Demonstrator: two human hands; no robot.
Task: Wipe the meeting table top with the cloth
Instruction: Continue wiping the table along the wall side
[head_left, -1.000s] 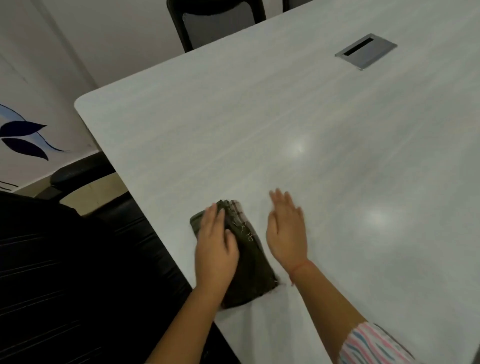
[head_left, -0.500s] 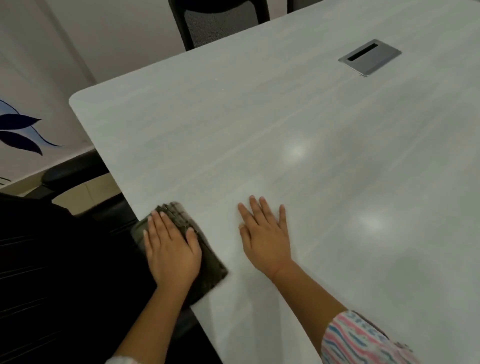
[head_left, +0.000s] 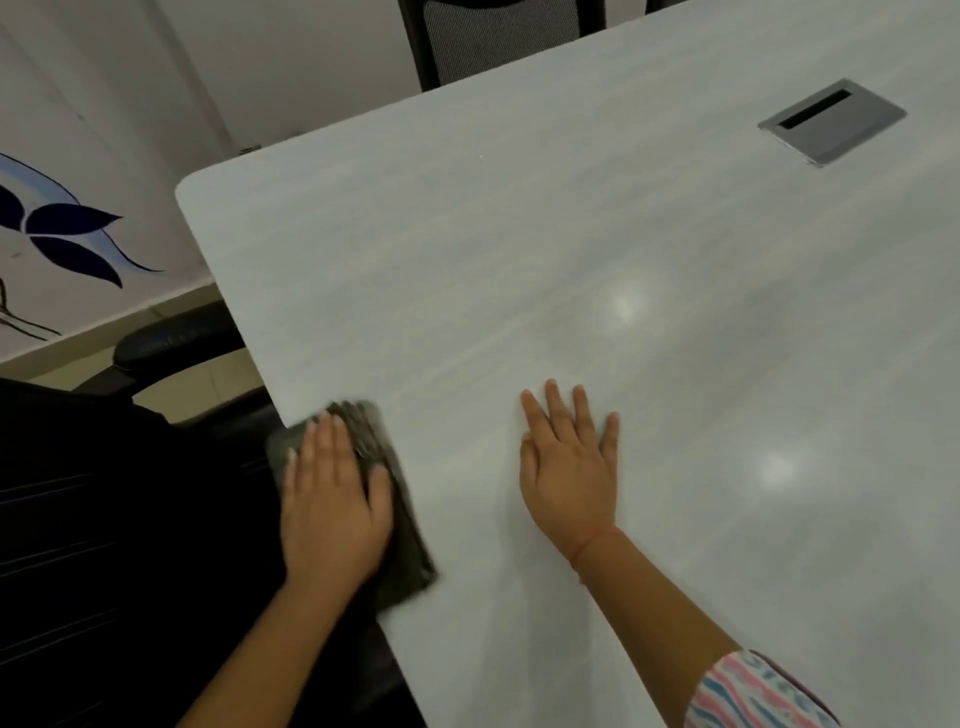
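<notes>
A folded dark green cloth lies on the left edge of the pale grey meeting table, partly hanging past the edge. My left hand presses flat on the cloth with straight fingers. To the right, my right hand rests flat on the bare table top, fingers spread, about a hand's width from the cloth.
A grey metal cable hatch is set into the table at the far right. A black office chair stands against the table's left edge, and a black mesh-backed chair stands at the far side. The table's rounded corner lies far left.
My left hand has slid the cloth leftward from the table top to the table's left edge. My right hand has settled flat on the table with fingers spread.
</notes>
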